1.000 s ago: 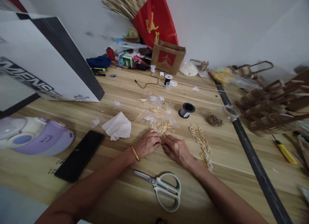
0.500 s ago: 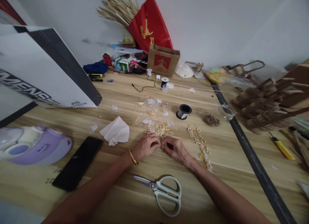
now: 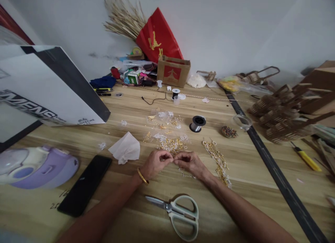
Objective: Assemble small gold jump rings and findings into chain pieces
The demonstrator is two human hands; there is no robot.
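Observation:
My left hand [image 3: 157,162], with a gold bangle [image 3: 142,176] at the wrist, is pinched closed at the near edge of a pile of gold and silver beads [image 3: 171,144]. Fingertip to fingertip with it, my right hand [image 3: 190,162] is pinched too. What sits between the fingertips is too small to name. A thin silver chain [image 3: 187,174] lies just below my right hand. Gold and silver chains [image 3: 217,159] are laid out to the right. Green-handled scissors [image 3: 180,215] lie nearer to me.
Left are a black phone [image 3: 85,185], a white tissue [image 3: 125,148], a purple device [image 3: 49,168] and a big white bag [image 3: 52,93]. A wire spool [image 3: 197,124], dark beads [image 3: 229,131] and woven baskets [image 3: 277,113] stand right. A brown paper bag [image 3: 173,72] is behind.
The camera view has shifted slightly, so most things sit a little lower. Both hands remain pinched together by the bead pile, and more of the silver chain shows below my right hand.

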